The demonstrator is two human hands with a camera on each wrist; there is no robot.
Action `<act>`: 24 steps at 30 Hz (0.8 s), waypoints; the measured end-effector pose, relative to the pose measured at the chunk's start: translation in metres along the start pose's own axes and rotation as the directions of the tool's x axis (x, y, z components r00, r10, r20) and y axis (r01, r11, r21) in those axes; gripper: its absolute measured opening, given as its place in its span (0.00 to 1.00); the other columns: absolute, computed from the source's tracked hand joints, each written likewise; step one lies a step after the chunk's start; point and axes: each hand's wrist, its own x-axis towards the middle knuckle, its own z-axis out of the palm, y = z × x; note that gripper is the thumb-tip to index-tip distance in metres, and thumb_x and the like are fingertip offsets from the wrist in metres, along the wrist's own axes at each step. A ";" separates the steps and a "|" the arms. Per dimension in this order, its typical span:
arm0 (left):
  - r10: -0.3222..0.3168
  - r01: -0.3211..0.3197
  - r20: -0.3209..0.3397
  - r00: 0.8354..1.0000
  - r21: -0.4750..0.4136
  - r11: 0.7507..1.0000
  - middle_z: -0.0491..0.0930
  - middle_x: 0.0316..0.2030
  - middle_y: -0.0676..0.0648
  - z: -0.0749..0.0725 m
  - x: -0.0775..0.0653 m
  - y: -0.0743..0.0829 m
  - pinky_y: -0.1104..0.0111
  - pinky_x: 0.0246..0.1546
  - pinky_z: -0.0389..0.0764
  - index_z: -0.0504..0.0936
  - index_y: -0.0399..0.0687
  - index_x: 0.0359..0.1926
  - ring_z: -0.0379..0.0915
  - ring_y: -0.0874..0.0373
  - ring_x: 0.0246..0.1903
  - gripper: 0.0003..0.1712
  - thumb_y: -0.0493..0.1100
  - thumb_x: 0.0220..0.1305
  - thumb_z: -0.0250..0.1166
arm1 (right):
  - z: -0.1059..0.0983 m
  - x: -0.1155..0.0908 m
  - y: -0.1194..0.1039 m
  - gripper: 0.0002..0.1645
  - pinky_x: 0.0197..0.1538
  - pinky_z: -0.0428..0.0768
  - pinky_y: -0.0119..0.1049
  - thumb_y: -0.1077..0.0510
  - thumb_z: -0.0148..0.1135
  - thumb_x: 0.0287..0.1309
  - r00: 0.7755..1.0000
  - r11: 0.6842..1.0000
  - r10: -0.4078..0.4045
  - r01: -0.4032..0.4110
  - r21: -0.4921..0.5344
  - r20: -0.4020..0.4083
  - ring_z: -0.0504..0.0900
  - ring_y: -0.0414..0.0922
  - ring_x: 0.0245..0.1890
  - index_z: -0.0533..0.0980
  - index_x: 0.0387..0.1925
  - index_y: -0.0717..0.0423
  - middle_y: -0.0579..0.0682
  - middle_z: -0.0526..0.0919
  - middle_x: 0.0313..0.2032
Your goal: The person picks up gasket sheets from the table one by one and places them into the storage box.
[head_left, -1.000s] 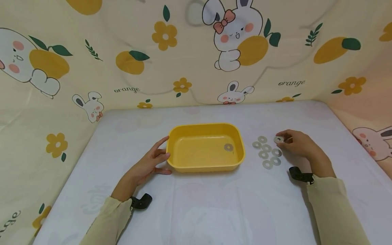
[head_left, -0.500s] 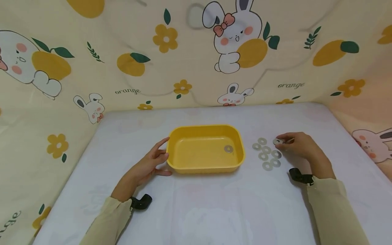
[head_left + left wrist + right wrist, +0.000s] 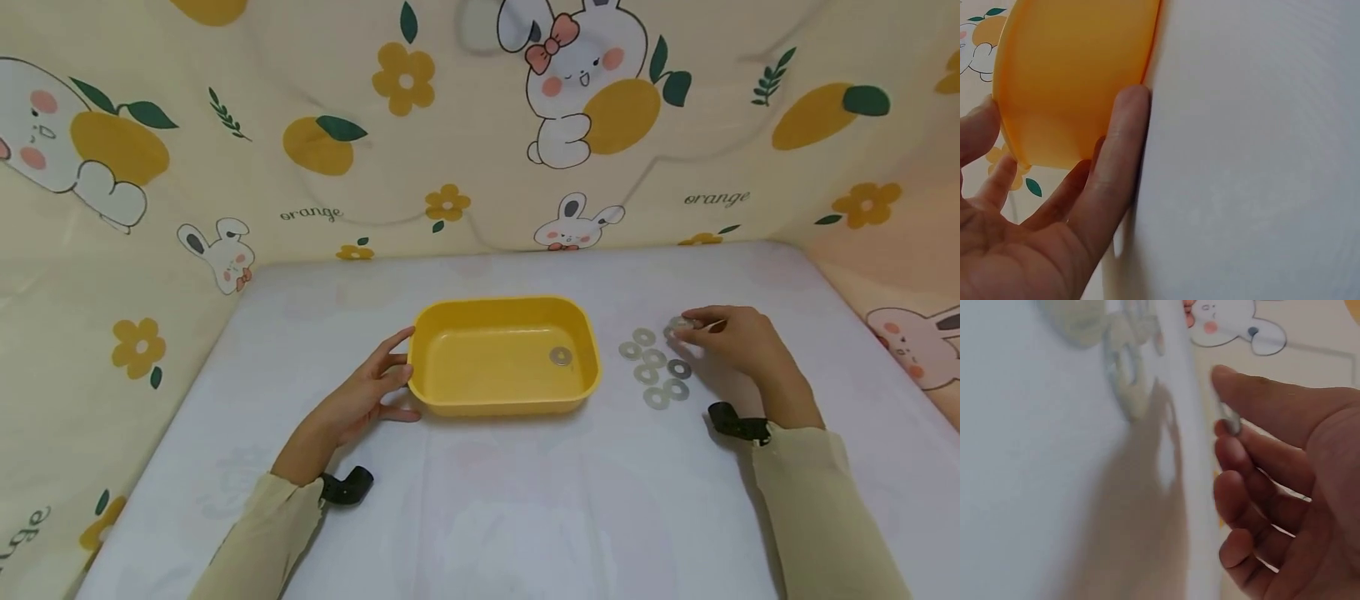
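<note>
In the head view my left hand (image 3: 352, 404) rests against the left end of a yellow plastic tray (image 3: 495, 409). The left wrist view shows its fingers extended along the tray's outer wall (image 3: 1072, 75), with one fingertip at the rim. My right hand (image 3: 738, 342) pinches a flat metal washer (image 3: 677, 326) between thumb and forefinger. Seen from the right wrist, that washer (image 3: 1230, 419) is nearly edge-on and partly hidden by the fingertips, while the other fingers curl loosely below. Beneath it lies a cluster of several loose washers (image 3: 655, 358). A single washer (image 3: 560, 356) lies inside the tray, towards its right.
A white cloth (image 3: 510, 500) covers the table. Behind and at both sides hangs a cream curtain (image 3: 480, 150) printed with rabbits and oranges. Each wrist carries a small black camera, the left one (image 3: 348, 486) and the right one (image 3: 737, 422).
My right hand has raised the pinched washer a little off the table and shifted slightly. The left hand and tray stay put. The head view has tilted slightly.
</note>
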 end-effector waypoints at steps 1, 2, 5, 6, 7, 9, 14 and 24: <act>0.002 -0.002 0.001 1.000 -0.002 1.000 0.53 0.72 0.40 0.001 0.000 0.001 0.49 0.49 0.86 0.47 0.77 0.76 0.66 0.39 0.65 0.36 0.45 0.77 0.51 | -0.002 -0.001 -0.002 0.43 0.38 0.74 0.36 0.30 0.60 0.61 1.000 1.000 -0.015 0.015 0.006 -0.027 0.75 0.61 0.53 0.73 0.64 0.58 0.65 0.77 0.56; 0.005 -0.005 0.001 1.000 -0.003 1.000 0.53 0.72 0.40 0.001 0.000 0.001 0.49 0.48 0.86 0.47 0.77 0.77 0.66 0.39 0.65 0.36 0.45 0.77 0.51 | -0.003 -0.002 -0.004 0.43 0.38 0.73 0.36 0.30 0.59 0.61 0.999 1.000 -0.024 0.025 0.011 -0.047 0.76 0.61 0.53 0.74 0.64 0.58 0.64 0.78 0.56; 0.008 -0.008 0.000 1.000 -0.003 1.000 0.53 0.72 0.40 0.002 0.000 0.002 0.49 0.48 0.86 0.47 0.77 0.76 0.66 0.39 0.65 0.36 0.44 0.77 0.51 | -0.009 -0.006 -0.015 0.43 0.39 0.73 0.37 0.29 0.58 0.61 0.995 0.998 -0.051 0.054 0.027 -0.087 0.76 0.60 0.54 0.74 0.64 0.56 0.64 0.79 0.56; 0.008 -0.008 -0.001 1.000 -0.005 1.000 0.53 0.72 0.40 0.002 0.000 0.002 0.49 0.48 0.86 0.47 0.77 0.76 0.66 0.39 0.65 0.36 0.44 0.77 0.51 | -0.010 -0.007 -0.019 0.43 0.40 0.73 0.38 0.29 0.58 0.60 0.994 0.997 -0.060 0.064 0.034 -0.094 0.76 0.60 0.54 0.75 0.63 0.55 0.63 0.79 0.56; 0.008 -0.008 -0.002 1.000 -0.007 1.000 0.53 0.72 0.40 0.001 0.000 0.003 0.49 0.48 0.86 0.47 0.77 0.76 0.66 0.38 0.65 0.36 0.44 0.77 0.51 | -0.011 -0.009 -0.022 0.43 0.41 0.73 0.39 0.28 0.58 0.60 0.993 0.997 -0.063 0.068 0.043 -0.096 0.76 0.59 0.54 0.75 0.63 0.54 0.62 0.79 0.55; 0.004 -0.004 -0.004 1.000 -0.007 1.000 0.53 0.72 0.40 0.001 0.000 0.003 0.49 0.48 0.86 0.47 0.77 0.76 0.66 0.38 0.65 0.36 0.44 0.77 0.51 | -0.014 -0.011 -0.030 0.43 0.42 0.73 0.40 0.28 0.58 0.59 0.992 0.995 -0.074 0.080 0.055 -0.103 0.75 0.57 0.54 0.75 0.64 0.53 0.61 0.79 0.55; 0.004 -0.004 -0.006 1.000 -0.003 1.000 0.53 0.72 0.38 0.001 -0.002 0.004 0.49 0.48 0.86 0.47 0.76 0.77 0.67 0.38 0.64 0.36 0.43 0.78 0.50 | -0.015 -0.013 -0.043 0.39 0.42 0.72 0.40 0.30 0.61 0.60 0.984 0.991 -0.109 0.119 0.065 -0.140 0.75 0.53 0.51 0.76 0.62 0.53 0.59 0.80 0.53; -0.007 0.009 0.038 0.999 -0.037 0.999 0.51 0.73 0.40 -0.002 -0.002 0.002 0.48 0.51 0.85 0.47 0.77 0.77 0.70 0.42 0.61 0.42 0.39 0.73 0.55 | -0.015 -0.017 -0.052 0.39 0.40 0.72 0.37 0.30 0.61 0.59 0.985 0.991 -0.113 0.122 0.063 -0.130 0.74 0.52 0.49 0.77 0.61 0.51 0.58 0.79 0.53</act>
